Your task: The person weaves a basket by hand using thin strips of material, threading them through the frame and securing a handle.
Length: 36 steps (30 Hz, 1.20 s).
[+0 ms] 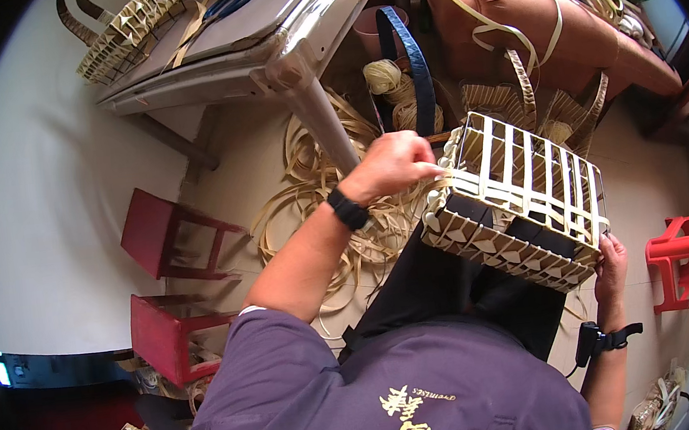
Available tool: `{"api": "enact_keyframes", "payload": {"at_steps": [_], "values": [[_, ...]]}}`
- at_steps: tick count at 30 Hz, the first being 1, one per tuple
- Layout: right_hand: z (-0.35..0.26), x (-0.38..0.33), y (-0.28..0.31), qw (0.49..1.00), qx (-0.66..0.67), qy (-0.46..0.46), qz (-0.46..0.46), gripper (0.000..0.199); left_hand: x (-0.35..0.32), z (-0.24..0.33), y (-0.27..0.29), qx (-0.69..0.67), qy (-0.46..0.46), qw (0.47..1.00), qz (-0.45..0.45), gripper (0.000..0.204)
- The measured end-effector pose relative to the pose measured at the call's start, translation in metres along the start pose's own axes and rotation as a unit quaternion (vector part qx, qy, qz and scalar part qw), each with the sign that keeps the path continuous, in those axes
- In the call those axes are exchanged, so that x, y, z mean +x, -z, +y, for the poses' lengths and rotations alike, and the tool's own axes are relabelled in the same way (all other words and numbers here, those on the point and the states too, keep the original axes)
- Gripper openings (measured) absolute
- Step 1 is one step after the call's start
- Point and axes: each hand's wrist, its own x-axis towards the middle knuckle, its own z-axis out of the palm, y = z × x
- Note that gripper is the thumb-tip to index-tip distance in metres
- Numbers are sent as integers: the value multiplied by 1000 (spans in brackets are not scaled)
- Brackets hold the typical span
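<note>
On my lap rests a boxy basket (534, 260) with a wire frame, wrapped and woven with cream flat strips. Its upturned face has spaced strips running one way and a few crossing bands (497, 191) near the middle. At the basket's left edge my left hand (397, 164) is closed, thumb and finger pinching a cream strip; the fingertips are partly hidden. My right hand (611, 267) grips the lower right corner of the basket, its fingers partly behind the frame.
A table (260, 52) holds blue-handled scissors (232, 3) and another basket (141, 22). Loose strips (306, 173) cover the floor beneath. Two red wooden stools (149, 235) stand left, a red plastic stool (685, 259) right. A brown sofa (501, 26) carries more strips.
</note>
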Motion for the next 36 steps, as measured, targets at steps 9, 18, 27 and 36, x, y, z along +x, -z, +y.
{"api": "enact_keyframes", "payload": {"at_steps": [9, 18, 27, 36], "values": [[15, 9, -7, 999, 31, -8, 12, 17, -255, -262, 113, 397, 518, 746, 128, 23], [0, 15, -34, 999, 28, 7, -28, 19, -219, -266, 126, 260, 461, 839, 127, 32], [3, 4, -5, 1000, 14, 6, 3, 18, 7, 25, 0, -96, 69, 992, -33, 36], [-2, -8, -6, 1000, 11, 7, 28, 18, -80, -141, 20, 199, 251, 944, 78, 26]]}}
